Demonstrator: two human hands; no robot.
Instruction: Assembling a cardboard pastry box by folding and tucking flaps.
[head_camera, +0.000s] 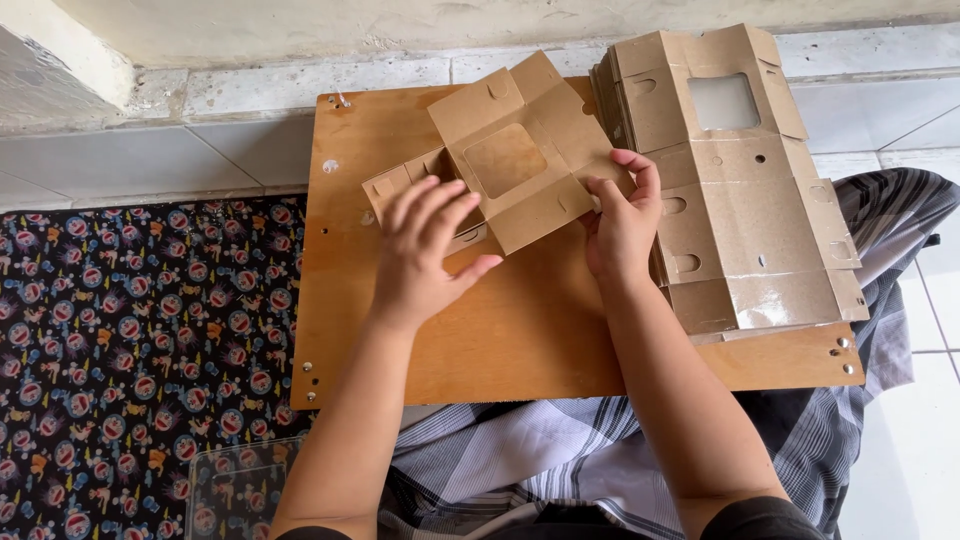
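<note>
Two hands work one flat cardboard box blank (515, 165) on a wooden board (520, 340) that rests across the person's lap; the blank lies near the board's far edge, about midway along it, tilted, with its square window cut-out facing up.

Left to right: a patterned mat (130, 330) covers the floor beside the board's left edge. The left hand (425, 250) lies palm-down on the blank's near-left flaps, fingers (435, 205) spread fairly wide and flat, pressing rather than gripping. The right hand (620, 225) holds the blank's right-hand panel, fingers narrowed into a pinch on the panel edge, thumb on top. A stack of unfolded blanks (740, 190) occupies the board's far-right corner and overhangs its far edge, just beside the right hand.

To do the fold well, in my judgement: keep the left palm flat as an anchor so the blank does not slide, pinch close to the score line, and turn the panel evenly along its full length so the crease does not wander or tear at the slots.
</note>
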